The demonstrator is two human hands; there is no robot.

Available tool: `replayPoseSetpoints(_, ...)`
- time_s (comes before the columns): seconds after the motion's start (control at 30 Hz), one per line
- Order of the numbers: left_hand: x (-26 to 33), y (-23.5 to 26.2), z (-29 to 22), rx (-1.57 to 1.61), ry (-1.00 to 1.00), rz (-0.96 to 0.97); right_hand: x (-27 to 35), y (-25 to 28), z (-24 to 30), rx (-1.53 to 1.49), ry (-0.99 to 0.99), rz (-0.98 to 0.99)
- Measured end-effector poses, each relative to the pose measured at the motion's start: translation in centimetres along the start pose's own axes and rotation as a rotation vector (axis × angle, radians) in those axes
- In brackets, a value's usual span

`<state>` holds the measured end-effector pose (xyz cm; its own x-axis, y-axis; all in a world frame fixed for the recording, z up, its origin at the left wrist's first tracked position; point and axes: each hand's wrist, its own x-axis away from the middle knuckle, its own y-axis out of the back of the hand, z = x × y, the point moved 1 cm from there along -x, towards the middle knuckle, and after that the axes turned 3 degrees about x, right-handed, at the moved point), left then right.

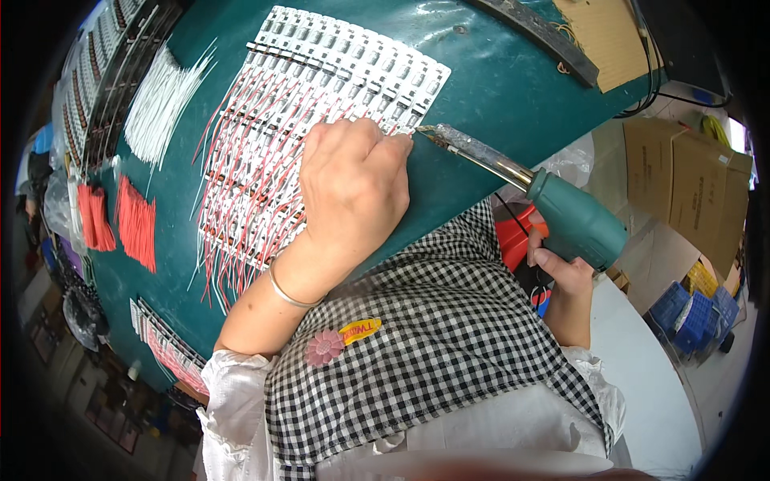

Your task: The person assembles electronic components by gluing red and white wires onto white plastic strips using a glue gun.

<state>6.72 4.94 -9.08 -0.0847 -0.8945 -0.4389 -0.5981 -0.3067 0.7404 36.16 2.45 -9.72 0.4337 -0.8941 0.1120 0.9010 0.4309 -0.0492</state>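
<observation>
My left hand (353, 188) rests palm down on a white panel of small circuit strips (321, 88), which has red and white wires soldered along its rows. Its fingertips press near the panel's right edge. A thin bangle sits on that wrist. My right hand (561, 268) grips the green handle of a soldering iron (573, 220). The iron's metal barrel reaches left, and its tip (425, 132) lies just beside my left fingertips at the panel's edge.
The green table (497, 88) carries a bundle of white wires (160, 104), bundles of red wires (136, 224) and more panels (168, 345) at the left. Cardboard boxes (690, 184) and blue crates (698, 313) stand at the right.
</observation>
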Motion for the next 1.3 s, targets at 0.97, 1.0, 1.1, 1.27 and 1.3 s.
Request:
replayPoseSetpoints(0.97, -0.2, 0.2, -0.6, 0.015, 0.047, 0.039, -0.3, 0.2, 0.3, -0.173, -0.036, -0.058)
replayPoseSetpoints(1.0, -0.1, 0.2, -0.6, 0.013, 0.049, 0.049, -0.2, 0.6, 0.1, -0.206, -0.029, 0.012)
replayPoseSetpoints(1.1, -0.1, 0.0, -0.5, 0.009, 0.048, 0.051, -0.6, 0.3, 0.1, -0.176, 0.003, 0.049)
replayPoseSetpoints(1.27, -0.2, 0.0, -0.5, 0.004, 0.048, 0.049, -1.1, 0.0, 0.1, -0.156, 0.024, 0.03)
replayPoseSetpoints(1.3, -0.2, 0.0, -0.5, -0.001, 0.049, 0.049, -1.1, 0.0, 0.1, -0.148, 0.052, 0.015)
